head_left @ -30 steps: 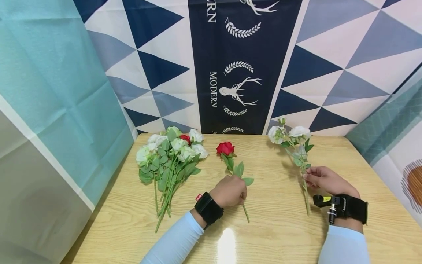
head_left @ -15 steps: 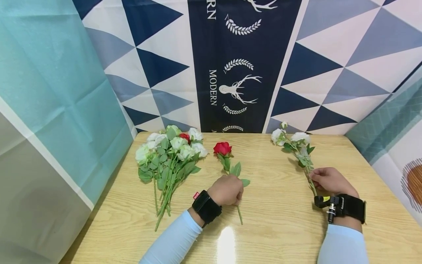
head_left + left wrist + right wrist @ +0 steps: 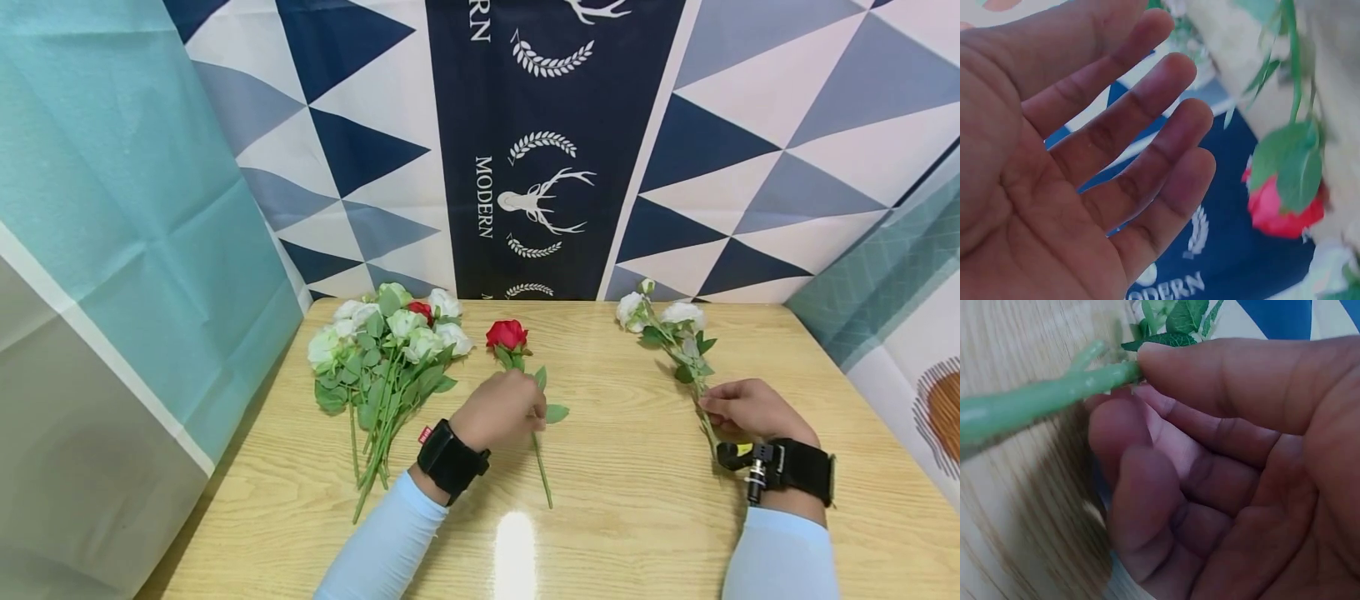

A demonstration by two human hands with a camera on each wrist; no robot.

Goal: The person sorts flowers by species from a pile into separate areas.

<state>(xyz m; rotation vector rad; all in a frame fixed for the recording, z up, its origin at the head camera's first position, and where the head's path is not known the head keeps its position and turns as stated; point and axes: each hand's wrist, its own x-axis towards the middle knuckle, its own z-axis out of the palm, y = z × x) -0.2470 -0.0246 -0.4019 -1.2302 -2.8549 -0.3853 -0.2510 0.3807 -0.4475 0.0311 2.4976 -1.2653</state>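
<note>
A single red rose (image 3: 507,334) lies on the wooden table in the head view, its leafy stem running toward the near edge. Over that stem is my left hand (image 3: 502,410); in the left wrist view its fingers (image 3: 1172,131) are spread and loosely bent with nothing between them, and the rose's bloom and leaves hang apart from them at the right. My right hand (image 3: 750,408) pinches the green stem (image 3: 1035,406) of a white rose spray (image 3: 682,315) between thumb and fingers. The spray lies slanted on the table's right side, blooms toward the back.
A bunch of white and pale green roses (image 3: 405,337), with one red bloom among them, lies at the left of the table (image 3: 615,533). Patterned cloth (image 3: 540,108) hangs along the back edge, and more fabric (image 3: 135,208) stands at the left.
My left hand has let go of the red rose and lifted slightly to the left. The white spray has been lowered and shifted a little to the right by my right hand.
</note>
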